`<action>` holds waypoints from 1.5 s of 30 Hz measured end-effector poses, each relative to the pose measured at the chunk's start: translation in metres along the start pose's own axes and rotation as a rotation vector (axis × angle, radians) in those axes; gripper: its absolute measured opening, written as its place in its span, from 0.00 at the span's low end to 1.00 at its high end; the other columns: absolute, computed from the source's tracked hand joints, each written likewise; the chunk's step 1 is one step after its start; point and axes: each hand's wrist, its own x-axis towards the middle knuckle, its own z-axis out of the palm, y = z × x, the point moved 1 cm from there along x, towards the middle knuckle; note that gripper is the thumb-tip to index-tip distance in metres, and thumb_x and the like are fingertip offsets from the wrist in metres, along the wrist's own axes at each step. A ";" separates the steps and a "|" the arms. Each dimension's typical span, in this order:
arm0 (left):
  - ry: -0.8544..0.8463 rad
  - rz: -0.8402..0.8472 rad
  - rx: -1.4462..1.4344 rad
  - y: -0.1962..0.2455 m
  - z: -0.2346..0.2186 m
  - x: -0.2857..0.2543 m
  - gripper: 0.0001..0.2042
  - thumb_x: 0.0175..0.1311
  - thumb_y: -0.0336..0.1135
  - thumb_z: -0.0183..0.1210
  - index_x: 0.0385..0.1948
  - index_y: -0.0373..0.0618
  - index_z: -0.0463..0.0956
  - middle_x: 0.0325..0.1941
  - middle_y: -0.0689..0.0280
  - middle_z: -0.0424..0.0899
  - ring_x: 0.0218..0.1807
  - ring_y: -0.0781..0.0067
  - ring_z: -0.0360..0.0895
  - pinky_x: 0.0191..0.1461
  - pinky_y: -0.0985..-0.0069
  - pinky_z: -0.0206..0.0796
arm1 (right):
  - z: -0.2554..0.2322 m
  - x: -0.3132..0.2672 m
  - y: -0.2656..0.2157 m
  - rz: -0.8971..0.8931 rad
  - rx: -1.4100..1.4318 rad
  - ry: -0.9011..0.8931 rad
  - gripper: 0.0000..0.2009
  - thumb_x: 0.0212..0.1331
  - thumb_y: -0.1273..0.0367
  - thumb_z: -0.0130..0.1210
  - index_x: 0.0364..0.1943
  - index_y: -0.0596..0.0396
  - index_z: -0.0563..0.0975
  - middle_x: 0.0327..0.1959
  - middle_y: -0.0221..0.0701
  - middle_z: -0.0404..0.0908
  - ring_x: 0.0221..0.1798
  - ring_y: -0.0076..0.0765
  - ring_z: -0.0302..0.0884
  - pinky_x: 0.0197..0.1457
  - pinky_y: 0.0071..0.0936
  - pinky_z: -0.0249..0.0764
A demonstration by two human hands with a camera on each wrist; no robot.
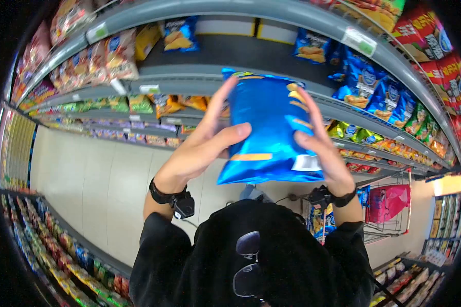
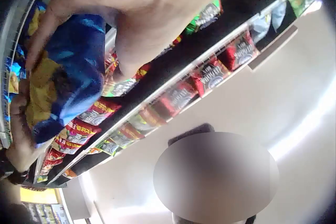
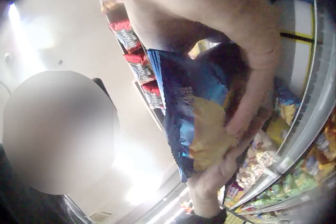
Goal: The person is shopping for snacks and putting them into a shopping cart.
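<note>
A blue chip bag (image 1: 269, 123) is held up between both hands in front of the shelves. My left hand (image 1: 205, 138) grips its left side, the thumb lying over the near face and the fingers behind. On the opposite side, my right hand (image 1: 325, 146) holds the bag the same way. In the left wrist view the bag (image 2: 79, 71) shows a yellow chip picture on its other face. The right wrist view shows that printed face of the bag (image 3: 205, 113) too, with fingers of both hands spread across it.
Behind the bag, a dark shelf (image 1: 230, 51) carries a single blue bag (image 1: 181, 35) at left and several blue bags (image 1: 361, 82) at right. A shopping cart (image 1: 394, 230) with a pink bag (image 1: 389, 202) and blue bags stands at right. Lower left is another snack shelf (image 1: 61, 250).
</note>
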 end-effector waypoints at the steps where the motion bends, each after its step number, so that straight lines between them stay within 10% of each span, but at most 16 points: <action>1: -0.025 0.017 0.023 -0.004 -0.001 0.015 0.45 0.65 0.29 0.62 0.76 0.58 0.35 0.70 0.56 0.63 0.63 0.62 0.71 0.60 0.67 0.71 | -0.005 0.006 0.007 -0.027 -0.019 -0.009 0.39 0.64 0.62 0.58 0.76 0.50 0.50 0.78 0.37 0.48 0.80 0.37 0.42 0.79 0.35 0.41; 6: 0.156 0.284 0.371 -0.034 -0.011 0.086 0.50 0.61 0.21 0.63 0.76 0.56 0.31 0.63 0.45 0.70 0.59 0.58 0.75 0.59 0.65 0.73 | -0.039 0.032 0.043 -0.052 -0.195 0.037 0.35 0.65 0.61 0.59 0.73 0.56 0.57 0.74 0.46 0.58 0.75 0.40 0.56 0.74 0.35 0.56; 10: 0.193 0.375 0.634 -0.030 0.018 0.116 0.46 0.65 0.37 0.63 0.75 0.43 0.34 0.65 0.45 0.69 0.61 0.61 0.74 0.58 0.69 0.72 | -0.045 0.052 0.054 -0.010 -0.065 0.041 0.46 0.56 0.50 0.66 0.73 0.57 0.55 0.69 0.49 0.64 0.72 0.45 0.60 0.74 0.39 0.55; 14: -0.017 0.400 0.787 -0.030 0.008 0.158 0.24 0.74 0.45 0.49 0.63 0.38 0.70 0.64 0.52 0.72 0.63 0.65 0.71 0.67 0.71 0.59 | -0.077 0.076 0.073 0.299 0.616 0.007 0.41 0.62 0.43 0.56 0.71 0.53 0.59 0.68 0.43 0.67 0.70 0.42 0.65 0.72 0.48 0.59; 20: 0.119 0.393 0.820 -0.048 0.003 0.207 0.28 0.71 0.44 0.56 0.69 0.46 0.61 0.63 0.54 0.72 0.66 0.63 0.68 0.66 0.69 0.61 | -0.107 0.088 0.087 0.240 1.026 -0.001 0.29 0.66 0.55 0.53 0.66 0.58 0.65 0.67 0.41 0.69 0.69 0.44 0.67 0.73 0.51 0.59; 21: 0.070 0.000 0.487 -0.033 0.017 0.207 0.34 0.69 0.41 0.59 0.73 0.48 0.50 0.66 0.54 0.69 0.66 0.62 0.68 0.68 0.65 0.63 | -0.113 0.092 0.087 0.203 1.102 -0.012 0.27 0.64 0.60 0.52 0.64 0.59 0.66 0.65 0.41 0.71 0.67 0.45 0.69 0.73 0.49 0.60; 24: -0.063 -0.130 -0.007 -0.050 0.014 0.238 0.38 0.67 0.37 0.62 0.73 0.48 0.45 0.63 0.54 0.72 0.64 0.62 0.72 0.68 0.63 0.65 | -0.138 0.105 0.098 0.199 1.097 -0.047 0.23 0.62 0.64 0.56 0.60 0.56 0.70 0.61 0.38 0.75 0.63 0.38 0.73 0.68 0.48 0.67; 28: -0.025 0.078 0.235 -0.061 0.016 0.286 0.33 0.62 0.28 0.65 0.67 0.38 0.57 0.63 0.56 0.74 0.63 0.63 0.74 0.67 0.67 0.66 | -0.164 0.116 0.106 0.014 0.302 0.437 0.26 0.63 0.69 0.54 0.66 0.57 0.66 0.60 0.38 0.75 0.61 0.35 0.73 0.66 0.35 0.67; 32: -0.023 0.276 0.523 -0.075 0.028 0.332 0.32 0.57 0.27 0.69 0.63 0.40 0.62 0.61 0.60 0.73 0.61 0.69 0.71 0.66 0.72 0.62 | -0.190 0.127 0.124 -0.329 -0.540 0.546 0.32 0.60 0.71 0.55 0.70 0.59 0.60 0.65 0.49 0.70 0.68 0.47 0.68 0.70 0.34 0.62; 40: 0.049 0.387 0.866 -0.119 0.028 0.382 0.27 0.62 0.39 0.66 0.59 0.38 0.68 0.57 0.56 0.77 0.59 0.64 0.72 0.64 0.69 0.62 | -0.193 0.145 0.154 -0.231 -0.665 0.639 0.43 0.52 0.71 0.56 0.75 0.53 0.49 0.63 0.60 0.64 0.62 0.69 0.65 0.67 0.50 0.63; 45: -0.033 0.367 0.977 -0.129 0.011 0.406 0.38 0.61 0.41 0.68 0.67 0.37 0.53 0.63 0.55 0.71 0.64 0.63 0.68 0.68 0.68 0.59 | -0.186 0.143 0.143 -0.097 -0.663 0.646 0.44 0.53 0.72 0.56 0.75 0.54 0.45 0.68 0.65 0.55 0.71 0.71 0.53 0.73 0.48 0.56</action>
